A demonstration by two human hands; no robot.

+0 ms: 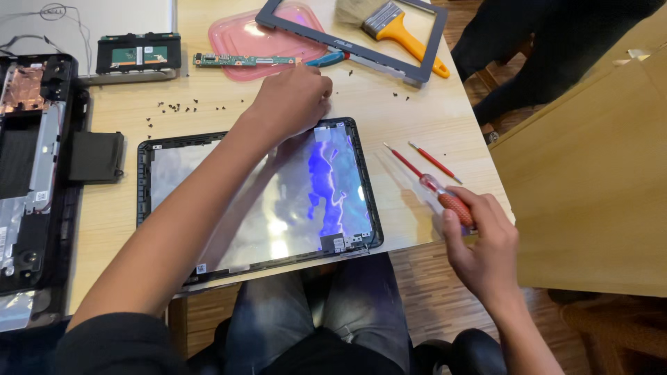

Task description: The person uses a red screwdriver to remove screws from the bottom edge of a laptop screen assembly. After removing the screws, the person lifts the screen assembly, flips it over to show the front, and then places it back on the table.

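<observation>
A laptop lid shell (146, 173) with a shiny silver inside lies on the wooden table (417, 111), reflecting purple light. My left hand (292, 101) rests in a loose fist on the shell's far edge, near its top right corner; whether it pinches anything there is hidden. At the table's right edge my right hand (483, 239) grips a red-handled screwdriver (434, 186), whose shaft points up and left. A thin second red screwdriver (432, 161) lies just beyond it.
Several small black screws (174, 107) are scattered behind the shell. Further back lie a pink plastic lid (243, 35), a green circuit strip (236, 60), a grey screen bezel (361, 52) and a yellow-handled brush (396, 28). An opened laptop base (31, 173) fills the left; another person's dark legs (542, 48) are at top right.
</observation>
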